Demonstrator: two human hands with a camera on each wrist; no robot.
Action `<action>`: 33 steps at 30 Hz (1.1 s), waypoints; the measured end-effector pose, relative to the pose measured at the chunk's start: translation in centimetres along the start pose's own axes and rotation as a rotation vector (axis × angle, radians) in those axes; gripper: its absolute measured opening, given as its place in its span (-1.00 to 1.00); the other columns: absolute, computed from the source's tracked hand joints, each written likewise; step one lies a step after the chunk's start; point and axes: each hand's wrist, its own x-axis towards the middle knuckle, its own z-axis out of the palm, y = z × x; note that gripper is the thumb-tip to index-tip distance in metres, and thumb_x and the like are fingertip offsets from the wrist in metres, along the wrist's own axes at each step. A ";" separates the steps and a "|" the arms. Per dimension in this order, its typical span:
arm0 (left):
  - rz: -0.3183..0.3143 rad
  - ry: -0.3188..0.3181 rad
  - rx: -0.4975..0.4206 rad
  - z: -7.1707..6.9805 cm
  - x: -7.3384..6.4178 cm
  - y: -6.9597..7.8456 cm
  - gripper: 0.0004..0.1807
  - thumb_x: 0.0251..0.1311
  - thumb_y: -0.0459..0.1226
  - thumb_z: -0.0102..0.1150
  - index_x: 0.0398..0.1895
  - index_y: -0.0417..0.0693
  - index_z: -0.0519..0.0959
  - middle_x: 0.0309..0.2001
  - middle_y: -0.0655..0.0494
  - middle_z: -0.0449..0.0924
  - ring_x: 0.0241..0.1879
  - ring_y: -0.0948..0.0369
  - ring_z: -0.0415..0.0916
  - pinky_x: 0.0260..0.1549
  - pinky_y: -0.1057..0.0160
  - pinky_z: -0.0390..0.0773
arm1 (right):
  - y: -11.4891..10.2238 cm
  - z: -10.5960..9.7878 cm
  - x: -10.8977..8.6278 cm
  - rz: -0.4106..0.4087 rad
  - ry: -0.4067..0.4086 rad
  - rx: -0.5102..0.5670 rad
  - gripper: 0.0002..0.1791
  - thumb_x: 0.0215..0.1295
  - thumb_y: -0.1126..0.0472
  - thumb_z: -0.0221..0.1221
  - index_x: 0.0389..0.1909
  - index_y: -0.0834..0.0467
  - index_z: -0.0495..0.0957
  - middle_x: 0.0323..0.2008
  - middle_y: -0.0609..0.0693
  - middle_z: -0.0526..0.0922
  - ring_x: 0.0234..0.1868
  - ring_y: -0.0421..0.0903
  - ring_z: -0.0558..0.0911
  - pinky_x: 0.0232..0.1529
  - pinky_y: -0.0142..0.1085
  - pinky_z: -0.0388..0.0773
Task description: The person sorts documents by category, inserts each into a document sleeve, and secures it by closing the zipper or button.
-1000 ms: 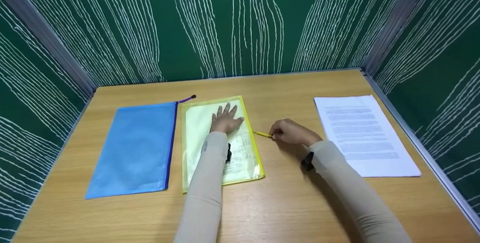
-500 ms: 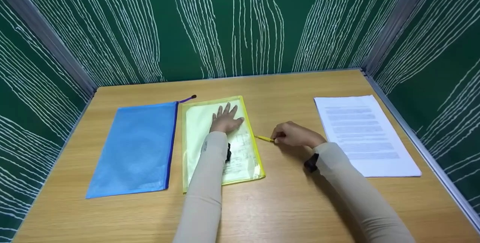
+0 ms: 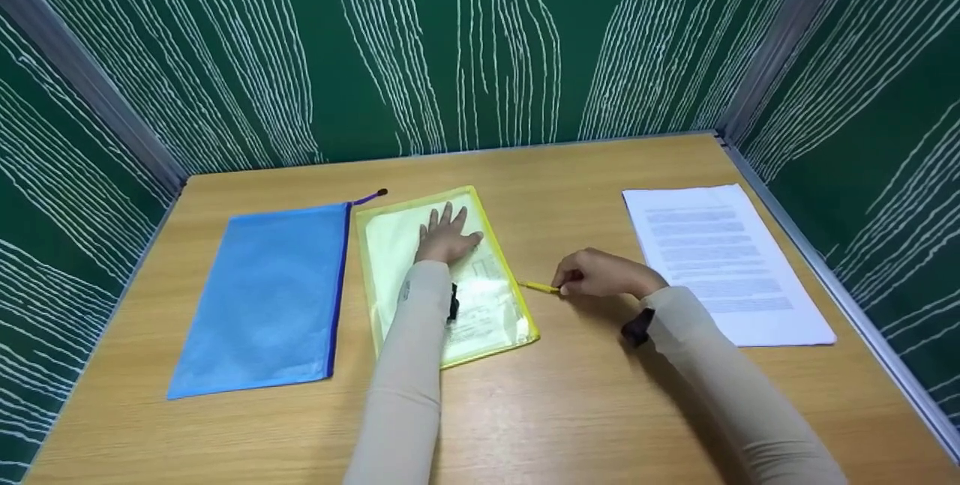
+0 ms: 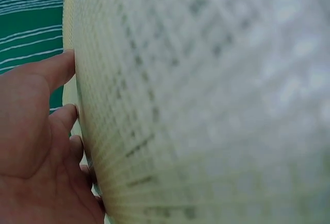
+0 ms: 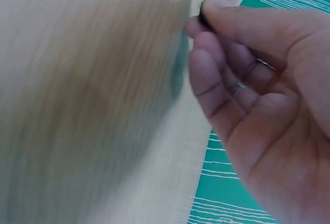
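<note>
A yellow mesh zip folder (image 3: 491, 238) with papers inside lies on the table, slightly turned. My left hand (image 3: 446, 241) rests on its upper half with the fingers spread; in the left wrist view the fingertips (image 4: 64, 64) touch the mesh surface. At the folder's right edge, a yellow zipper pull (image 3: 538, 287) stretches out to the right. My right hand (image 3: 604, 273) pinches the pull's black end (image 5: 203, 15) between thumb and index finger, as the right wrist view shows.
On the left lies a blue zip folder (image 3: 266, 297), its purple pull (image 3: 367, 198) pointing toward the yellow folder. A stack of printed paper (image 3: 720, 267) lies to the right, partly behind the right sleeve. Green walls with white lines surround the wooden table (image 3: 570, 410).
My right hand has moved right and nearer, drawing the zipper pull along the folder's edge. The folder has turned slightly, its near end swinging right. My left hand stays on it.
</note>
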 end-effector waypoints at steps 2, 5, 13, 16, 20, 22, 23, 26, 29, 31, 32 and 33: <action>0.000 -0.001 -0.002 -0.1 0.0 0.0 -0.24 0.37 0.14 -0.14 0.54 0.19 -0.09 0.57 0.13 -0.38 0.53 0.01 -0.53 0.47 -0.08 -0.41 | 0.0 0.0 -0.2 0.001 -0.009 -0.001 -0.88 0.25 0.32 0.22 -0.23 0.17 0.69 -0.30 0.01 0.70 -0.34 -0.25 0.56 -0.28 -0.39 0.54; 0.001 -0.004 0.000 -0.2 0.0 0.0 -0.24 0.36 0.14 -0.14 0.54 0.19 -0.09 0.57 0.13 -0.39 0.53 0.01 -0.54 0.47 -0.08 -0.41 | -0.1 -0.1 -0.3 0.001 -0.025 0.004 -0.89 0.25 0.32 0.23 -0.24 0.17 0.69 -0.31 0.01 0.70 -0.35 -0.26 0.55 -0.30 -0.42 0.54; -0.025 0.000 0.004 -0.1 0.2 -0.1 -0.22 0.35 0.16 -0.13 0.54 0.22 -0.09 0.57 0.14 -0.39 0.53 0.03 -0.54 0.47 -0.06 -0.42 | 0.1 -0.5 -1.0 -0.076 -0.064 0.005 -0.90 0.24 0.31 0.24 -0.25 0.20 0.68 -0.35 0.01 0.70 -0.40 -0.31 0.52 -0.35 -0.44 0.51; -0.027 0.006 -0.012 -0.1 0.2 -0.1 -0.23 0.35 0.16 -0.12 0.54 0.22 -0.08 0.57 0.15 -0.39 0.53 0.04 -0.54 0.47 -0.05 -0.43 | 0.2 -0.6 -1.3 -0.058 -0.084 0.021 -0.90 0.25 0.30 0.24 -0.25 0.18 0.68 -0.35 -0.01 0.69 -0.39 -0.31 0.52 -0.33 -0.45 0.50; -0.020 0.005 -0.023 -0.1 0.1 -0.2 -0.22 0.35 0.16 -0.12 0.54 0.23 -0.10 0.57 0.15 -0.40 0.53 0.04 -0.55 0.47 -0.04 -0.45 | 0.2 -0.7 -1.6 -0.025 -0.117 0.049 -0.90 0.25 0.29 0.24 -0.24 0.16 0.68 -0.34 -0.03 0.68 -0.38 -0.30 0.51 -0.32 -0.45 0.50; -0.014 0.005 -0.022 -0.1 0.1 -0.2 -0.22 0.35 0.16 -0.12 0.54 0.23 -0.10 0.57 0.14 -0.40 0.53 0.04 -0.55 0.47 -0.05 -0.45 | 0.2 -0.7 -1.7 -0.024 -0.128 0.064 -0.90 0.25 0.28 0.24 -0.24 0.16 0.68 -0.34 -0.04 0.69 -0.38 -0.29 0.51 -0.31 -0.45 0.49; -0.010 0.005 -0.017 -0.1 0.1 -0.2 -0.22 0.35 0.16 -0.12 0.54 0.22 -0.10 0.57 0.14 -0.40 0.53 0.03 -0.55 0.47 -0.05 -0.44 | 0.2 -0.7 -1.7 -0.024 -0.134 0.069 -0.90 0.25 0.28 0.24 -0.24 0.16 0.68 -0.34 -0.04 0.69 -0.38 -0.29 0.51 -0.31 -0.45 0.49; 0.001 0.003 -0.011 -0.2 0.0 -0.3 -0.22 0.36 0.16 -0.13 0.54 0.21 -0.10 0.57 0.12 -0.41 0.53 0.02 -0.55 0.47 -0.07 -0.44 | 0.1 -0.6 -1.9 -0.032 -0.151 0.079 -0.89 0.24 0.27 0.25 -0.24 0.17 0.68 -0.34 -0.04 0.69 -0.37 -0.30 0.51 -0.31 -0.46 0.49; 0.009 -0.001 -0.011 -0.1 -0.1 -0.3 -0.22 0.36 0.16 -0.13 0.54 0.21 -0.10 0.57 0.11 -0.41 0.53 0.02 -0.55 0.46 -0.08 -0.44 | 0.0 -0.5 -2.0 -0.035 -0.172 0.086 -0.89 0.24 0.28 0.25 -0.23 0.18 0.67 -0.34 -0.03 0.69 -0.37 -0.31 0.51 -0.30 -0.47 0.49; 0.012 -0.002 -0.015 -0.1 -0.2 -0.3 -0.22 0.36 0.15 -0.12 0.54 0.21 -0.10 0.57 0.11 -0.41 0.53 0.02 -0.56 0.46 -0.08 -0.44 | 0.2 -0.5 -2.2 -0.029 -0.183 0.094 -0.89 0.24 0.29 0.25 -0.24 0.19 0.67 -0.34 -0.03 0.69 -0.38 -0.31 0.50 -0.31 -0.48 0.48; 0.014 -0.001 -0.018 -0.1 -0.2 -0.3 -0.22 0.36 0.15 -0.12 0.54 0.20 -0.10 0.57 0.11 -0.41 0.53 0.02 -0.56 0.46 -0.08 -0.45 | 0.3 -0.5 -2.3 -0.022 -0.188 0.103 -0.89 0.23 0.29 0.25 -0.24 0.19 0.67 -0.34 -0.02 0.69 -0.38 -0.31 0.50 -0.31 -0.48 0.48; 0.016 0.000 -0.019 0.0 -0.2 -0.3 -0.23 0.36 0.15 -0.12 0.54 0.20 -0.10 0.57 0.11 -0.41 0.53 0.02 -0.55 0.46 -0.08 -0.45 | 0.4 -0.5 -2.4 -0.015 -0.194 0.113 -0.89 0.23 0.30 0.25 -0.24 0.19 0.67 -0.35 -0.02 0.69 -0.38 -0.31 0.49 -0.32 -0.48 0.47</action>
